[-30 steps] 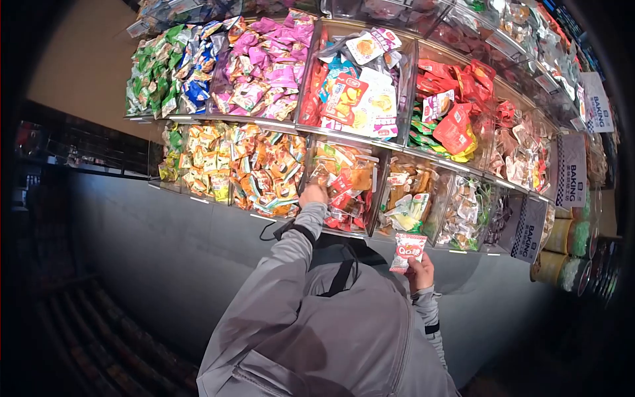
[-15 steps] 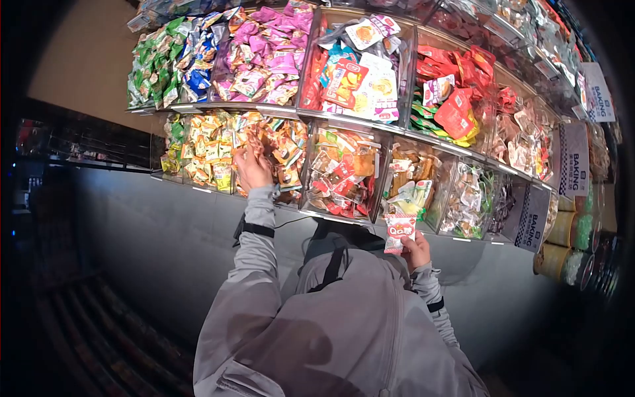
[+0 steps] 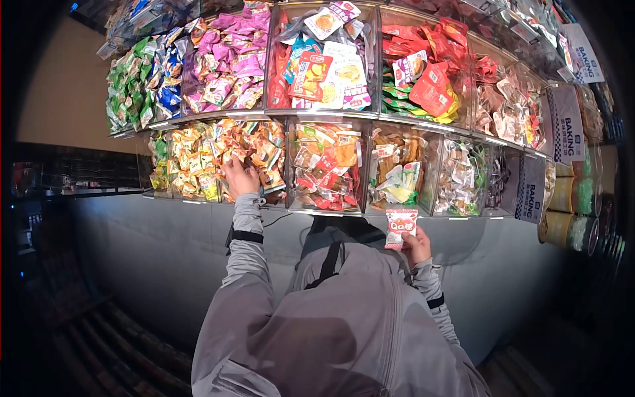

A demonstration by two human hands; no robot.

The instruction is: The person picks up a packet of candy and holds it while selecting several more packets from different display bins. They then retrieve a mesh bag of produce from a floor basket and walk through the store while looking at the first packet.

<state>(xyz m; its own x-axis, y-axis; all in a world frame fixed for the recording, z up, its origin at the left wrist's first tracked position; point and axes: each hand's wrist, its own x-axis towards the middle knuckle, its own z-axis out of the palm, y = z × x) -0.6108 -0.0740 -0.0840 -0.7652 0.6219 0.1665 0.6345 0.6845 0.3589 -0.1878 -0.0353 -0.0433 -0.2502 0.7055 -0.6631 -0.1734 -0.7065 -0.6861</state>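
1. I see the red-and-white packet (image 3: 401, 230) upright, near the lower bins (image 3: 365, 175)
2. My right grip (image 3: 418, 247) is closed on its lower right corner
3. My left grip (image 3: 243, 180) reaches among the orange packets (image 3: 270, 153); I cannot tell whether it holds one

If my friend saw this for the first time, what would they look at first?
Probably the purple packets, heaped one row above the orange packets, and the red pouches farther right. Next might be the QQ packet, held by the right hand in front of the bins. The left hand is at the orange packets.
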